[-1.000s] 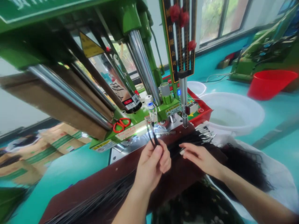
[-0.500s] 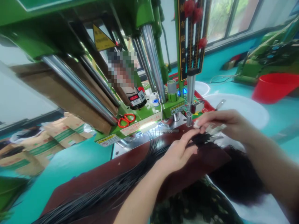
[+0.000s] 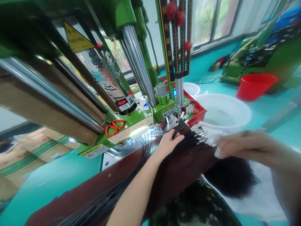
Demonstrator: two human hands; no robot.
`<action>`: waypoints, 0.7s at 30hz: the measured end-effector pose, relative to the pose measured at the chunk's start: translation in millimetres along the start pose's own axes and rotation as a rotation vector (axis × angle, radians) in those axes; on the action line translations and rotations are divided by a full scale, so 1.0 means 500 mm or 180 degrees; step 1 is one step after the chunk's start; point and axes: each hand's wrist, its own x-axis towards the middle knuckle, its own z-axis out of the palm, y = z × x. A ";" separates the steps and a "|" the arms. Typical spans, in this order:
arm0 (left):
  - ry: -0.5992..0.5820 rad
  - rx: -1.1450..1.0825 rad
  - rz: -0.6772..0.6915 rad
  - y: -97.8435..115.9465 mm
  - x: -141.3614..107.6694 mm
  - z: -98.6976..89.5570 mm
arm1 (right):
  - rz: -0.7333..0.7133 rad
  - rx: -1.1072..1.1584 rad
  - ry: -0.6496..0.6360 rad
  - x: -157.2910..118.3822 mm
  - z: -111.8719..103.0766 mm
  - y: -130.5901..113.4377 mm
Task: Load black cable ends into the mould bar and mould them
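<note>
My left hand [image 3: 169, 142] is closed around a small bunch of black cables [image 3: 180, 125] with pale connector ends pointing up toward the machine. Many more black cables [image 3: 191, 139] lie beside it on the brown tabletop [image 3: 188, 172], their whitish ends [image 3: 201, 133] fanned out to the right. Off to the right, my right hand [image 3: 246, 147] is pinched on a small white piece [image 3: 218, 153], blurred by motion. Loose cable lengths [image 3: 94, 201] run along the table to the lower left, partly behind my left forearm.
A green press machine [image 3: 138, 119] stands ahead, with orange-handled scissors [image 3: 114, 127] on its base. At the right are a red control box [image 3: 199, 110], a white tub [image 3: 225, 110] and a red bucket [image 3: 255, 88]. A dark fuzzy mass [image 3: 231, 177] lies on white material [image 3: 261, 201].
My hands were close together at the cable ends; now they are apart. My right hand has moved right and down, and my left hand holds a bunch tilted upward. The view has shifted too.
</note>
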 end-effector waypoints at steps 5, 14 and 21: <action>-0.0012 0.2402 0.0569 -0.026 0.025 0.045 | 0.2286 0.0647 0.0781 -0.089 0.060 0.150; 0.0085 0.3790 0.0697 -0.046 0.024 0.097 | 0.2455 0.0266 0.0840 -0.074 0.139 0.153; 0.0114 0.3916 0.0863 -0.046 0.020 0.095 | 0.2152 0.0236 0.0935 -0.019 0.195 0.106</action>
